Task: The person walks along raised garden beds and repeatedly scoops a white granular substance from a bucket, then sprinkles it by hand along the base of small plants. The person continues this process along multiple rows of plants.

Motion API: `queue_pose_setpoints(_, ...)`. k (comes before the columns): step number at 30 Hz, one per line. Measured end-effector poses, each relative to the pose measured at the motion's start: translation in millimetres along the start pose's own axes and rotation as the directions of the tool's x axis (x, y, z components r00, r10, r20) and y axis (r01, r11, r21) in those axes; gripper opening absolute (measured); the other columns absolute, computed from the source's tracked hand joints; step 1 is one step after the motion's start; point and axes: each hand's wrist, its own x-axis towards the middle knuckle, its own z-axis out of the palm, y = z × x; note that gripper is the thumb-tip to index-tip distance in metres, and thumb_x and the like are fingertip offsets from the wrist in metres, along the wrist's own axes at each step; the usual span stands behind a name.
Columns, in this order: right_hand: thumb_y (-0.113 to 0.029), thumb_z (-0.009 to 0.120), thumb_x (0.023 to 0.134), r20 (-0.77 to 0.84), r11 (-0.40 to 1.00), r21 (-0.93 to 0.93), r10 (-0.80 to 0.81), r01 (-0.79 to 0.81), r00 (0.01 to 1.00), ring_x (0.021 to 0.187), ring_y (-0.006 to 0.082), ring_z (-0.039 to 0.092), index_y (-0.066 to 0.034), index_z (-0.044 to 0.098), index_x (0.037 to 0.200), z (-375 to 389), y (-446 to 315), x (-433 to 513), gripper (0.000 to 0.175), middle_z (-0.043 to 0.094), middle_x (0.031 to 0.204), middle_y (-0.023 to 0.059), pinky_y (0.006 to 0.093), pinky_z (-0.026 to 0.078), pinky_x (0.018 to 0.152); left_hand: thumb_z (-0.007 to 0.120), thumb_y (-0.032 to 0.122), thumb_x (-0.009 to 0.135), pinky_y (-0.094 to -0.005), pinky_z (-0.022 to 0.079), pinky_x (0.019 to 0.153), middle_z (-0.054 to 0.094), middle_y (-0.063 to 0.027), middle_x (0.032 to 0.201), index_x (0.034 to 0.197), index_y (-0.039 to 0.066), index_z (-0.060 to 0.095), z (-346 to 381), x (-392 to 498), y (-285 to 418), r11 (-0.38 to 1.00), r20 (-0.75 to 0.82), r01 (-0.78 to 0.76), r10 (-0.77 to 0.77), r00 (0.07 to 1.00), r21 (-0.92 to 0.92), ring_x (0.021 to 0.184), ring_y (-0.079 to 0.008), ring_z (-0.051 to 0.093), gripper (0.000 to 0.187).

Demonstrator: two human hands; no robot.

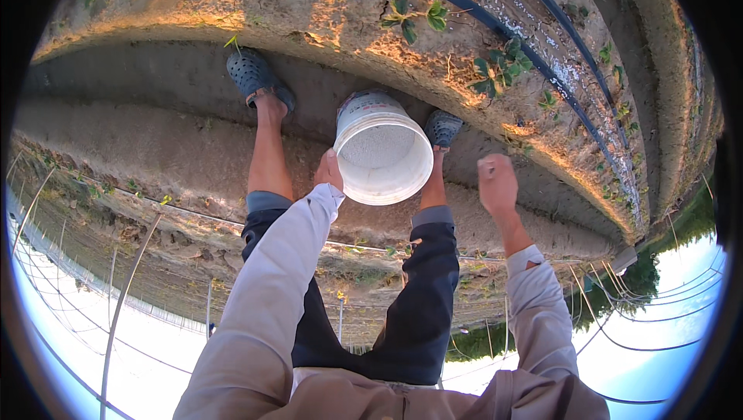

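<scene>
My left hand [329, 172] grips the left side of a white plastic bucket's rim. The bucket [383, 147] tilts so that its mouth faces me, and white granules [377, 144] lie inside it. Writing is printed on its outer wall. My right hand [498, 183] is off to the right of the bucket, over the furrow, with its fingers curled in; whether it has anything inside cannot be seen. Black drip hoses [487, 18] run along the raised soil bed, with white granules [564, 75] scattered beside them.
Small leafy plants [500, 69] grow on the raised bed [342, 20]. My feet, in dark clogs [255, 75], stand in the furrow [174, 72] between beds. Behind me is another planted bed [197, 234] with bent hoop poles [130, 281].
</scene>
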Motion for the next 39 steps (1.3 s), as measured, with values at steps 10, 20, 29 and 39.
queue_pose_setpoints(10, -0.029, 0.065, 0.085, 0.436, 0.990, -0.141, 0.068, -0.006, 0.897, 0.124, 0.0397, 0.045, -0.0190, 0.049, 0.131, 213.5, -110.0, -6.9, 0.050, 0.045, 0.137, 0.0158, 0.0499, 0.046, 0.095, 0.059, -0.002, 0.083, -0.0404, 0.054, 0.055, 0.063, -0.0146, 0.098, 0.141, 0.009, 0.030, 40.3, -121.6, 14.1, 0.544, 0.136, 0.572, -0.641, 0.756, -0.614, 0.066, -0.0221, 0.061, 0.066)
queue_pose_setpoints(20, -0.029, 0.067, 0.085, 0.457, 0.997, -0.074, 0.013, 0.024, 0.890, 0.110, 0.0405, 0.056, -0.0071, 0.047, 0.130, 309.3, -104.4, 9.8, 0.054, 0.051, 0.126, 0.0221, 0.0488, 0.053, 0.081, 0.058, 0.034, 0.095, -0.0360, 0.048, 0.063, 0.047, -0.0003, 0.065, 0.064, 0.017, 0.039, 49.8, -184.3, 56.5, -0.312, 0.574, 0.509, -0.636, 0.516, -0.802, 0.058, -0.0198, 0.046, 0.039)
queue_pose_setpoints(29, -0.037, 0.046, 0.096, 0.627, 0.960, -0.171, -0.066, 0.220, 0.776, 0.090, 0.0396, 0.066, -0.0056, 0.063, 0.104, 233.7, -147.0, 25.8, 0.036, 0.068, 0.102, 0.0217, 0.0497, 0.052, 0.083, 0.048, 0.036, 0.099, -0.0431, 0.048, 0.072, 0.028, 0.0007, 0.054, 0.064, 0.015, 0.032, -2.5, -169.5, 112.1, -0.350, 0.457, 0.312, -0.494, 0.739, -0.883, 0.052, -0.0193, 0.039, 0.044)
queue_pose_setpoints(39, -0.029, 0.053, 0.097, 0.483, 0.866, 0.433, -0.456, 0.248, 0.748, 0.075, 0.0308, 0.064, 0.0004, 0.061, 0.090, 14.9, -353.5, -16.7, 0.031, 0.065, 0.076, 0.0161, 0.0421, 0.049, 0.070, 0.052, 0.028, 0.097, -0.0468, 0.046, 0.076, 0.030, 0.0025, 0.053, 0.063, 0.017, 0.036, -199.0, -241.9, 168.6, -0.423, 0.468, 0.309, -0.351, 0.811, -0.852, 0.055, -0.0183, 0.041, 0.039)
